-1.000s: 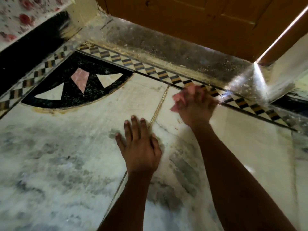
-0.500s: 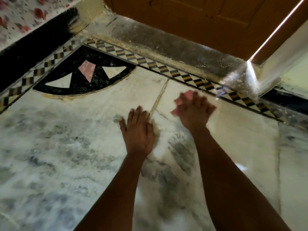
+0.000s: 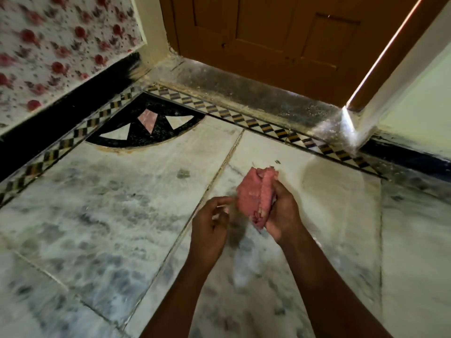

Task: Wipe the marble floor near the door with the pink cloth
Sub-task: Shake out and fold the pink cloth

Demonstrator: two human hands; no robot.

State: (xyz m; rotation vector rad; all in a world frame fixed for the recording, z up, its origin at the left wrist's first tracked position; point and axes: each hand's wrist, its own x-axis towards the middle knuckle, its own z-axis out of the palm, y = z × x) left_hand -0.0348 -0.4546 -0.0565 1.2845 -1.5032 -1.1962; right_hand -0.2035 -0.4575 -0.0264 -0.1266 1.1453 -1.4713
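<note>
Above the marble floor [image 3: 102, 215] now, no longer flat: right hand [image 3: 283, 215] grip around bunched pink cloth [image 3: 253, 198], left hand [image 3: 210, 225] loosely curled, empty.

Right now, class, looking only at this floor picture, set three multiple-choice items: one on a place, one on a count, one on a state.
1. Where is the black fan-shaped inlay?
A. left corner by the patterned border
B. under the door
C. beneath the hands

2. How many triangles or wedges are set into it?
A. one
B. three
C. five

3. How is the crumpled pink cloth held?
A. flat on the marble floor
B. in the right hand, lifted
C. in the left hand

Key: A, it fills the corner; B, two white and one pink; B, the right hand's grip is round it, while the left hand holds nothing.
</note>
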